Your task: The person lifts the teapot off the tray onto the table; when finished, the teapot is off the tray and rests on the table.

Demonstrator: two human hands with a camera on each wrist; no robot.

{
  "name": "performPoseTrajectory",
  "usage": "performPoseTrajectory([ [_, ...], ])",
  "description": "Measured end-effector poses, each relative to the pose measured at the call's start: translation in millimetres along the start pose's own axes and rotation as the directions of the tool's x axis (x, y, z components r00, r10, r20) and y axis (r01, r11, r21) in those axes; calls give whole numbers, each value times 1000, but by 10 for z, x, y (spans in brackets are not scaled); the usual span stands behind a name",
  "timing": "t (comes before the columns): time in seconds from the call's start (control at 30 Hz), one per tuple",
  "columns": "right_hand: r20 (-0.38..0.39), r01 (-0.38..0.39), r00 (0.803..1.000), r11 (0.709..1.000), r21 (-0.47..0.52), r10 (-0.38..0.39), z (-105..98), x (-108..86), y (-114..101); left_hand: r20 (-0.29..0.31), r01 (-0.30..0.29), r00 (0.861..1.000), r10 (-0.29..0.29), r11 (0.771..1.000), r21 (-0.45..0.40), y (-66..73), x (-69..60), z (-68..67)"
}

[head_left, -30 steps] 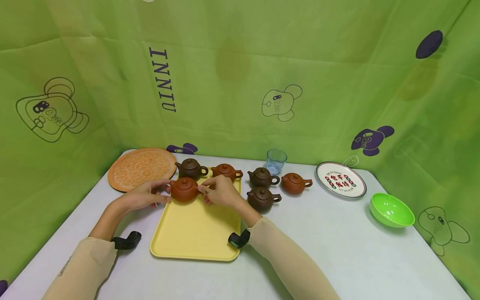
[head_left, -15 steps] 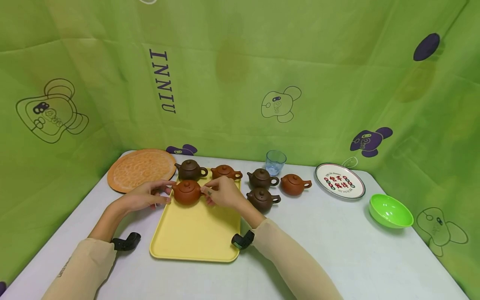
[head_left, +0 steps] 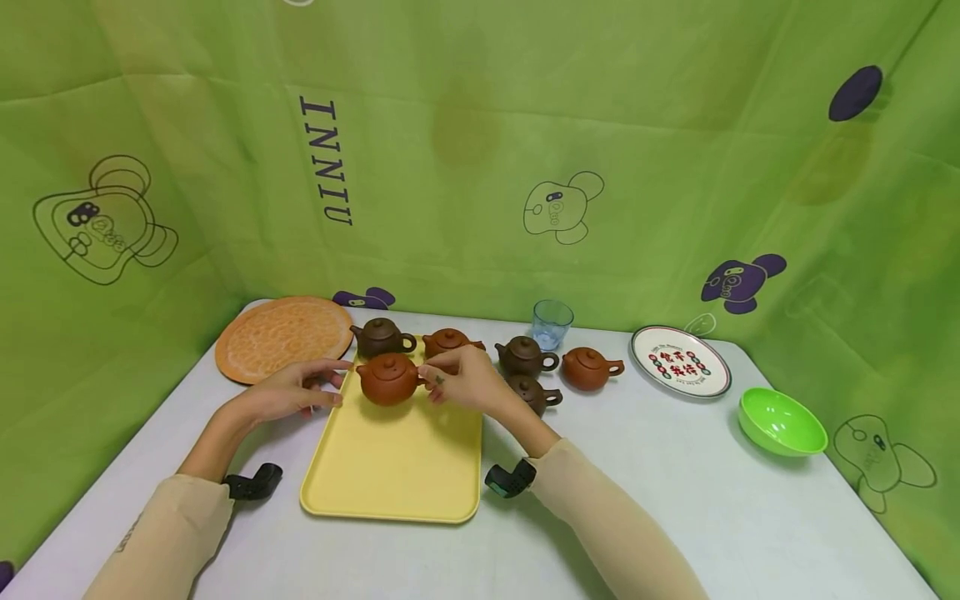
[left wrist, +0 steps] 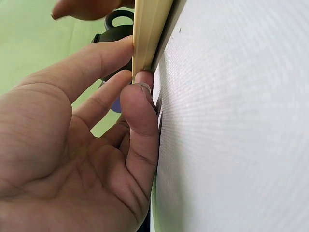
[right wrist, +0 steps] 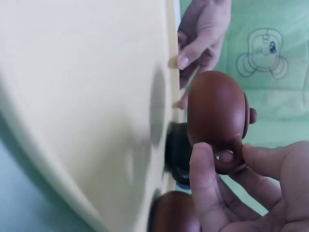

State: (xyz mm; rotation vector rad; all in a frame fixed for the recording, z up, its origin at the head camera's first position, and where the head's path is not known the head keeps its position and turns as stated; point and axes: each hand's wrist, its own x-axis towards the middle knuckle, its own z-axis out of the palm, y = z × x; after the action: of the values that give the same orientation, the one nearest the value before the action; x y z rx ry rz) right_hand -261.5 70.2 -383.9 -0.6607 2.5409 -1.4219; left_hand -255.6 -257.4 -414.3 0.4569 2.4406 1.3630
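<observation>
Head view: red-brown teapot [head_left: 388, 382] now farther right, held above the yellow tray [head_left: 390, 467].
Right hand [head_left: 465, 381] pinches its handle [right wrist: 237, 151]; left hand [head_left: 281, 393], fingers relaxed, touches the tray's left rim [head_left: 324, 437]. The shift suggests the pot is being carried, not settled.

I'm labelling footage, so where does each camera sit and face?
Head: worn on the head, facing forward and down at the yellow tray; both forearms, left grip, right grip show.
Left wrist: worn there, looking along the left grip to the tray's edge; only that grip shows.
Right wrist: worn there, looking past the right grip holding a red-brown teapot, across the tray; both grips show.
Head and right-wrist views share that teapot, tray and both grips.
</observation>
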Motion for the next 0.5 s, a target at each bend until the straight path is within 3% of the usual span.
performPoseTrajectory([
  [0.23, 19, -42, 999, 996, 74, 40, -184, -127, -76, -2, 0, 1000, 0, 1000, 0, 9, -5, 0],
  [0.5, 17, -43, 999, 998, 43, 42, -409, -274, -11, -2, 0, 1000, 0, 1000, 12, -3, -1, -6],
])
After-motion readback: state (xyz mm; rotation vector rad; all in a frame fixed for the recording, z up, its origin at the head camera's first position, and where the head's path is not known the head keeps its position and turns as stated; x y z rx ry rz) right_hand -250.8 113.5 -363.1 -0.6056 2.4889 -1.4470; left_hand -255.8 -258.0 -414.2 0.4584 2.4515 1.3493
